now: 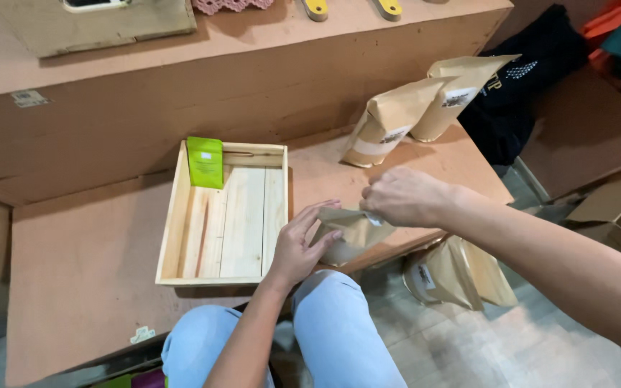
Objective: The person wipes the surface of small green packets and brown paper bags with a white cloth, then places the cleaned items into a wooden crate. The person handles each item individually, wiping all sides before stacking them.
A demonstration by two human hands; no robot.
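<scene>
A brown paper pouch [350, 233] lies at the front edge of the low brown board table [80, 266]. My left hand [301, 246] grips its left side, fingers spread over the paper. My right hand [402, 196] pinches its top right corner. Just left of my hands sits a shallow wooden tray [226, 215], with only a green card [205, 162] leaning against its far left wall.
Two more brown pouches [389, 122] [458, 93] lean on the higher step at the back right. Another pouch [454, 273] lies on the floor under my right arm. Dark clothing [533, 79] and cardboard boxes [612, 208] sit at right. My knees in light jeans [325, 338] are below.
</scene>
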